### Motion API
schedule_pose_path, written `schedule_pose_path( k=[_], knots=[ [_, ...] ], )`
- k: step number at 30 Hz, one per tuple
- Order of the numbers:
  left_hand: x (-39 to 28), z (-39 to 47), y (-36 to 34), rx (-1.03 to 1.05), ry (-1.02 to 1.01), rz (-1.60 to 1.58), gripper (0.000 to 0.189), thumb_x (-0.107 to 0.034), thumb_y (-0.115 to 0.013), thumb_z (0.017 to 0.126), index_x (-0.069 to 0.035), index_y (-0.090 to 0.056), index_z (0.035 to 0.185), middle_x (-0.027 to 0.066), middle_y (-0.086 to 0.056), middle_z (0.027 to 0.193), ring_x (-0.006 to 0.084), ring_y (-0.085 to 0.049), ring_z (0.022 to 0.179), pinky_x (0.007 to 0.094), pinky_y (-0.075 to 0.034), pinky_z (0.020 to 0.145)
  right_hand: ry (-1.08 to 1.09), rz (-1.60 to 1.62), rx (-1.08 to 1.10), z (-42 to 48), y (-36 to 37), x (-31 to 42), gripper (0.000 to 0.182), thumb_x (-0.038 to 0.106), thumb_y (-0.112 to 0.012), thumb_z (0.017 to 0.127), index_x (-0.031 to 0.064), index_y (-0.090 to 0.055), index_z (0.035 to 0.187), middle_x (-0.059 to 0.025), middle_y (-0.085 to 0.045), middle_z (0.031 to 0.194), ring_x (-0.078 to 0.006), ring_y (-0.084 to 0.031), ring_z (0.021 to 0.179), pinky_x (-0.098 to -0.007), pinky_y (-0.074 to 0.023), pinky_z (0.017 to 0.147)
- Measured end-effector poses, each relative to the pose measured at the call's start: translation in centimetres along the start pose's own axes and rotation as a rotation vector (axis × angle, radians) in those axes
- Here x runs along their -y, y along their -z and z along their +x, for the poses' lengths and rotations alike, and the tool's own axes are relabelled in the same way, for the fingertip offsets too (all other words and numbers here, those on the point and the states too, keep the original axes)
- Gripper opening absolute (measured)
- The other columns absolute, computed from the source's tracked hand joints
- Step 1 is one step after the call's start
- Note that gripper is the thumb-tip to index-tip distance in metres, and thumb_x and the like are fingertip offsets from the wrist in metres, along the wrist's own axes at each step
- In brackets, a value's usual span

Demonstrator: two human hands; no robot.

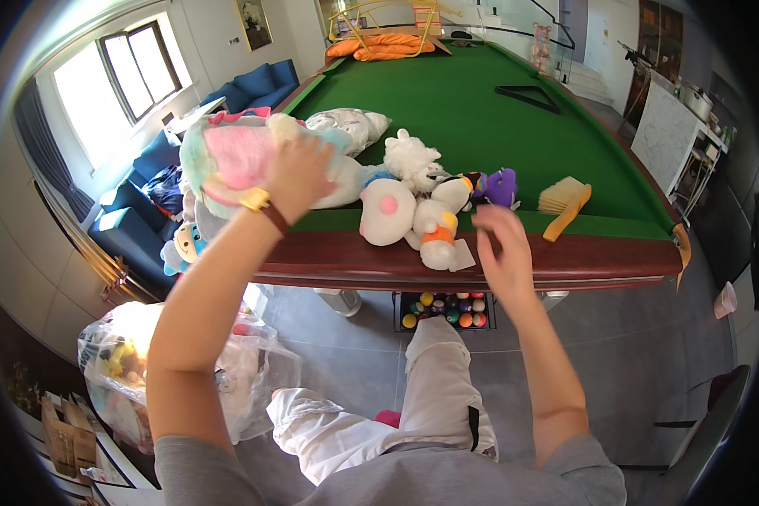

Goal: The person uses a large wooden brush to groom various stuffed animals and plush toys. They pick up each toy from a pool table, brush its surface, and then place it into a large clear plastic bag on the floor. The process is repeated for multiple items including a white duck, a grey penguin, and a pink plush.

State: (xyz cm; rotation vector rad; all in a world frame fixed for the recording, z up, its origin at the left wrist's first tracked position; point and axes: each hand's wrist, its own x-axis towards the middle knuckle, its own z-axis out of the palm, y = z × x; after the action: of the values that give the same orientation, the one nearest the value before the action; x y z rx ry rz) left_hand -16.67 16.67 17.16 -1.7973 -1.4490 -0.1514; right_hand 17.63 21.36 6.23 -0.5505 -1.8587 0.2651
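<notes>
My left hand point(300, 171), blurred, is over a large fluffy plush toy point(237, 155) in pink and mint at the table's near left; whether it grips the plush is unclear. My right hand point(506, 250) hangs above the red-brown wooden rail point(582, 259), fingers apart and holding nothing. Nearest to it are a white plush toy with an orange band point(438, 234) and a tag, and a purple plush toy point(501, 188). Beside these lie a white plush with a pink nose point(389, 212) and a fluffy white plush toy point(410, 158).
The green pool table point(455, 133) carries a wooden-handled brush point(566, 205), a black triangle rack point(528, 98) and a plastic-bagged bundle point(351, 126). Pool balls point(452, 307) sit in a tray below. A clear bag of plush toys point(253, 360) stands on the floor at left.
</notes>
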Motion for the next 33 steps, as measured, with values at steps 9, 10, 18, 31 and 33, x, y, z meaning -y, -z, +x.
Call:
schedule_pose_path(
  k=[9, 10, 18, 31, 33],
  knots=[
    [-10.6, 1.5, -6.9, 0.282, 0.511, -1.059, 0.084, -0.05, -0.075, 0.074, -0.002, -0.046, 0.137, 0.0308, -0.054, 0.124, 0.0436, -0.059, 0.109, 0.0435, -0.05, 0.092, -0.595, -0.075, 0.591, 9.0, -7.5, -10.2, 0.067, 0.039, -0.079, 0.075, 0.0065, -0.053, 0.128, -0.0189, -0.045, 0.137, -0.0329, -0.042, 0.13, -0.0398, -0.0391, 0.106],
    [-10.5, 1.6, -6.6, 0.275, 0.553, -1.172, 0.075, -0.036, -0.077, 0.075, -0.006, -0.047, 0.136, 0.0259, -0.055, 0.126, 0.036, -0.06, 0.111, 0.0407, -0.05, 0.092, -0.591, -0.036, 0.64, 8.8, -7.5, -10.7, 0.069, 0.039, -0.08, 0.074, 0.0065, -0.053, 0.128, -0.0187, -0.045, 0.137, -0.0322, -0.042, 0.13, -0.0395, -0.0395, 0.105],
    [-7.6, 2.1, 1.8, -0.111, 0.698, -1.827, 0.064, -0.019, -0.075, 0.08, -0.008, -0.045, 0.136, 0.0128, -0.059, 0.119, 0.023, -0.06, 0.107, 0.0365, -0.054, 0.085, -0.626, 0.8, 0.258, 13.5, -3.3, -3.0, 0.062, 0.029, -0.08, 0.081, 0.0057, -0.049, 0.129, -0.0094, -0.06, 0.116, -0.0197, -0.059, 0.106, -0.034, -0.0482, 0.092],
    [-0.7, -3.1, 21.1, -0.384, 0.578, -2.164, 0.044, -0.036, -0.049, 0.099, -0.005, -0.051, 0.131, 0.0126, -0.062, 0.125, 0.0295, -0.062, 0.115, 0.0502, -0.051, 0.098, -0.091, 1.254, 0.389, 20.8, -2.8, 14.3, 0.053, 0.025, -0.066, 0.092, 0.0047, -0.046, 0.137, -0.0102, -0.058, 0.128, -0.02, -0.06, 0.115, -0.0353, -0.0511, 0.096],
    [-0.7, -5.3, 23.9, -0.403, 0.693, -2.073, 0.045, -0.038, -0.046, 0.1, -0.006, -0.053, 0.131, 0.0099, -0.061, 0.126, 0.0273, -0.061, 0.114, 0.047, -0.052, 0.095, -0.12, 1.236, 0.385, 19.0, -3.3, 18.4, 0.053, 0.027, -0.064, 0.093, 0.0052, -0.045, 0.138, -0.0103, -0.058, 0.129, -0.0204, -0.059, 0.116, -0.0359, -0.0511, 0.096]
  ],
)
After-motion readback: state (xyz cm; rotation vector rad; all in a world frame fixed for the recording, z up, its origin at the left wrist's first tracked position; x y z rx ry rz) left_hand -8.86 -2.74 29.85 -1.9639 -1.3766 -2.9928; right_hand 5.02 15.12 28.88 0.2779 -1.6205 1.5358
